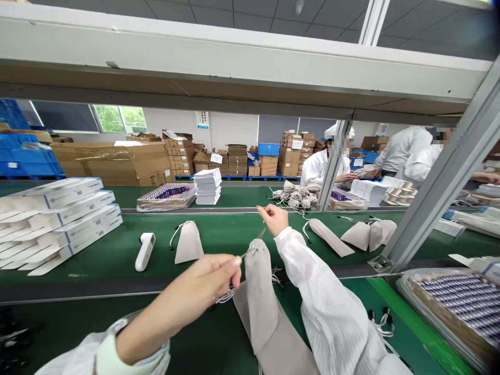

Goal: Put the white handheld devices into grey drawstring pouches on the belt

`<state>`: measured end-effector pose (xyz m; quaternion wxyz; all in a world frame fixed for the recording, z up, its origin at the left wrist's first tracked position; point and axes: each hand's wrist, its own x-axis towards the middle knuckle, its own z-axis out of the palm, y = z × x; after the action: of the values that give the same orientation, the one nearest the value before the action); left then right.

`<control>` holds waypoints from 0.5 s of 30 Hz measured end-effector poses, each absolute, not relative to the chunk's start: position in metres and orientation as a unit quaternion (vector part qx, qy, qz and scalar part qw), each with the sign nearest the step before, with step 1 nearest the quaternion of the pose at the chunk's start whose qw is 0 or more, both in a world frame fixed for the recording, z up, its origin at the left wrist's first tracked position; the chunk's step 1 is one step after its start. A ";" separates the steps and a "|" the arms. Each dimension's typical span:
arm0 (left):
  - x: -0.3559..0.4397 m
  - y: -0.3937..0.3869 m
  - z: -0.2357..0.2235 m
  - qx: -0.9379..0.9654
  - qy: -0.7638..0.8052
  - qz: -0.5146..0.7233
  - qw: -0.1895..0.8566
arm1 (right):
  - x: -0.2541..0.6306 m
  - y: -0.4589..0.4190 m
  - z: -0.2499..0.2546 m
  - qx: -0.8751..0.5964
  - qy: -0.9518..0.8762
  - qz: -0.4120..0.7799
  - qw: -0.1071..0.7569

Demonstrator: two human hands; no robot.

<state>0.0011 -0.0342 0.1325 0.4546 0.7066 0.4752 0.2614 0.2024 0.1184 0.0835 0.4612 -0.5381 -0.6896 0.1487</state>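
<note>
Between my hands a long grey-beige drawstring pouch (258,291) stands with its gathered mouth up, over other pouches of the same cloth (287,338). My left hand (214,278) is closed in a pinch at the left of the mouth, on what looks like the drawstring. Up and to the right, my right hand (274,219) pinches the other side, and a thin strand runs from its fingers down to the mouth. Beyond my left hand lie a small pouch (189,242) with its cord and a white handheld device (145,252).
White cartons (78,219) are stacked at left. Across the belt (230,221) are a battery tray (167,196), a paper stack (207,186) and heaped pouches (295,196). A slanted metal post (433,156) and more batteries (461,307) are at right. Co-workers (326,164) work opposite.
</note>
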 end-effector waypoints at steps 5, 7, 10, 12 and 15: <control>0.003 -0.028 0.127 0.726 0.449 0.373 0.363 | 0.175 0.087 0.090 -0.196 -0.795 0.540 0.197; 0.004 -0.022 0.121 0.741 0.438 0.380 0.340 | 0.156 0.077 0.085 -0.101 -0.810 0.561 0.135; 0.008 -0.014 0.110 0.768 0.425 0.385 0.287 | 0.144 0.080 0.078 -0.115 -0.816 0.529 0.204; 0.011 -0.009 0.095 0.775 0.445 0.374 0.247 | 0.155 0.094 0.078 -0.262 -0.793 0.435 0.336; 0.018 -0.004 0.061 0.788 0.499 0.292 0.209 | 0.191 0.120 0.078 -0.565 -0.686 0.196 0.415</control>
<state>0.0178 -0.0037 0.0611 0.2092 0.7884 0.4994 0.2920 0.1907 0.1197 0.0778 0.4149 -0.5654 -0.6856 0.1955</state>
